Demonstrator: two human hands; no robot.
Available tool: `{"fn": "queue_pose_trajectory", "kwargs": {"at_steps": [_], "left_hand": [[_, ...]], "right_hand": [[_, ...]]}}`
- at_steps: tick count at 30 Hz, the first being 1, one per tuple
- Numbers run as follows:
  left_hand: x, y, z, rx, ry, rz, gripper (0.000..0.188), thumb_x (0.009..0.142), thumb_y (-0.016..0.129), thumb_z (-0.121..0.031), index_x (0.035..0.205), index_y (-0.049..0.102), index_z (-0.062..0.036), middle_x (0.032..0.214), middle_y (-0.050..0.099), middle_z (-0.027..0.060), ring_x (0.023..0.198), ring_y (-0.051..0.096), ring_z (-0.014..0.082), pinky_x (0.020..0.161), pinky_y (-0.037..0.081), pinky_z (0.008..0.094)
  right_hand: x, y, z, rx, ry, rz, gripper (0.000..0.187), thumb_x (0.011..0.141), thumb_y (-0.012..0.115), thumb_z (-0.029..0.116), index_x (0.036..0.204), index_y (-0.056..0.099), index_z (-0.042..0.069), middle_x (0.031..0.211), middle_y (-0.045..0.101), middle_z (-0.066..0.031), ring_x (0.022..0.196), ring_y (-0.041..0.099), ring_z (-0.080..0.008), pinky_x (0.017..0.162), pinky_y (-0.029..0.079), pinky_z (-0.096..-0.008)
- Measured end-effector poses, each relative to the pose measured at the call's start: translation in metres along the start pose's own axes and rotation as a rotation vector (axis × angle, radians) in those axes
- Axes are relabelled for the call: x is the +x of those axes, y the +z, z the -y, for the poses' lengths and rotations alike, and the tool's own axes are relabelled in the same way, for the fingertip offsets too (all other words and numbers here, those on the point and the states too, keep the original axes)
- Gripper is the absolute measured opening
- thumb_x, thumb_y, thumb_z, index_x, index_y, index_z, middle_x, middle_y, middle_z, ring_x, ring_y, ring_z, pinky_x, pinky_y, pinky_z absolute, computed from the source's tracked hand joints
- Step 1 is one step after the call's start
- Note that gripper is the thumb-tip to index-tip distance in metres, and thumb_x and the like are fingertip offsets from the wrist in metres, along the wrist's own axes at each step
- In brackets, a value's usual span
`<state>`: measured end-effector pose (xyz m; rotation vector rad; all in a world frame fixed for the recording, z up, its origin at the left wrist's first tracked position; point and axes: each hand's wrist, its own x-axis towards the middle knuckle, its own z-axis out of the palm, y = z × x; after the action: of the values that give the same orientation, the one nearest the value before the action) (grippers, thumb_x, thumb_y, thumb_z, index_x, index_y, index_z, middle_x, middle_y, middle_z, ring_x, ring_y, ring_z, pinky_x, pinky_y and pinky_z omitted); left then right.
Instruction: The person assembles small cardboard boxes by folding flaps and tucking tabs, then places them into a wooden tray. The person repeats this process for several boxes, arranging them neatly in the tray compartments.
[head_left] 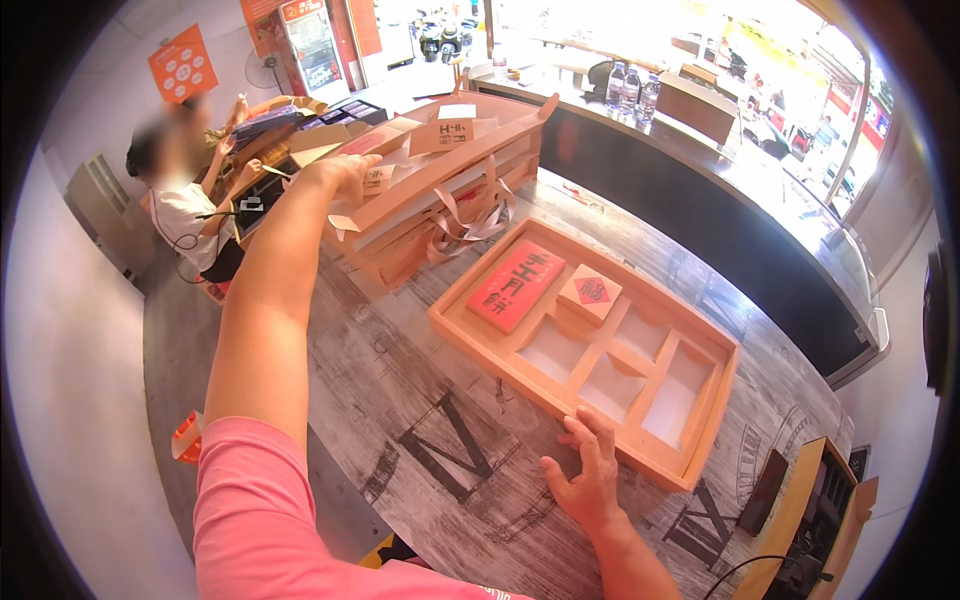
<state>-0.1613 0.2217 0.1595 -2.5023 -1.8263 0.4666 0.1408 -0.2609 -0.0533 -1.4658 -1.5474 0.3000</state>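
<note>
Grey wood-print desk with dark Roman numerals spreads across my feed. At its middle sits a shallow brown compartment tray, holding a flat red box far left and a small square box with a red diamond. I see the left hand stretched far left, its grip unclear; the right hand, grip released, fingers spread, is at the tray's near edge.

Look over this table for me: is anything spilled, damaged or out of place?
Nothing looks spilled or damaged. The only untidy thing is the pale ribbon in loose loops beside the stacked trays, odd against their straight edges. In the nearer tray, the red box and small square box each sit within a compartment.
</note>
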Motion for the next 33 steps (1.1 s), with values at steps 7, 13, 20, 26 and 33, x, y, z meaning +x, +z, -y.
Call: {"fn": "queue_pose_trajectory", "kwargs": {"at_steps": [7, 13, 20, 26, 33], "left_hand": [[-0.010, -0.009, 0.001, -0.038, -0.015, -0.114, 0.112, 0.072, 0.084, -0.021, 0.170, 0.030, -0.0162, 0.162, 0.049, 0.0182, 0.154, 0.042, 0.0319, 0.124, 0.042, 0.0377], [-0.008, -0.031, 0.009, -0.057, 0.026, -0.316, 0.113, 0.066, 0.083, -0.023, 0.168, 0.034, -0.0141, 0.154, 0.051, 0.0240, 0.145, 0.050, 0.0396, 0.121, 0.044, 0.0401], [-0.032, -0.050, 0.005, -0.233, 0.190, -0.838, 0.123, 0.062, 0.094, -0.037, 0.166, 0.035, -0.0110, 0.145, 0.053, 0.0262, 0.136, 0.057, 0.0402, 0.114, 0.049, 0.0449], [-0.115, -0.026, -0.112, -1.031, 0.726, -0.741, 0.090, 0.071, 0.094, -0.038, 0.146, 0.055, -0.0071, 0.130, 0.064, 0.0183, 0.118, 0.067, 0.0298, 0.100, 0.057, 0.0424], [-0.246, 0.114, -0.222, -1.000, 0.919, -0.838, 0.118, 0.072, 0.098, -0.019, 0.165, 0.028, -0.0038, 0.143, 0.055, 0.0194, 0.129, 0.059, 0.0346, 0.105, 0.052, 0.0437]], "right_hand": [[0.001, -0.003, 0.005, 0.029, -0.035, 0.034, 0.063, 0.079, 0.090, 0.013, 0.136, 0.064, 0.006, 0.147, 0.054, -0.0171, 0.103, 0.074, -0.0261, 0.090, 0.062, -0.0396], [-0.001, -0.004, 0.004, 0.089, -0.048, 0.089, 0.066, 0.077, 0.093, 0.017, 0.135, 0.064, 0.006, 0.151, 0.052, -0.0184, 0.116, 0.069, -0.0305, 0.096, 0.060, -0.0413], [0.002, 0.000, 0.002, 0.047, -0.154, 0.104, 0.071, 0.077, 0.094, 0.022, 0.138, 0.062, 0.006, 0.152, 0.052, -0.0210, 0.124, 0.065, -0.0356, 0.097, 0.059, -0.0430], [-0.007, 0.004, -0.003, 0.156, -0.165, -0.012, 0.072, 0.089, 0.088, 0.033, 0.145, 0.055, 0.001, 0.153, 0.050, -0.0241, 0.110, 0.070, -0.0331, 0.092, 0.060, -0.0418], [-0.013, 0.007, -0.007, 0.249, -0.292, -0.193, 0.086, 0.101, 0.071, 0.049, 0.160, 0.033, -0.001, 0.160, 0.037, -0.0290, 0.124, 0.062, -0.0354, 0.092, 0.059, -0.0428]]}}
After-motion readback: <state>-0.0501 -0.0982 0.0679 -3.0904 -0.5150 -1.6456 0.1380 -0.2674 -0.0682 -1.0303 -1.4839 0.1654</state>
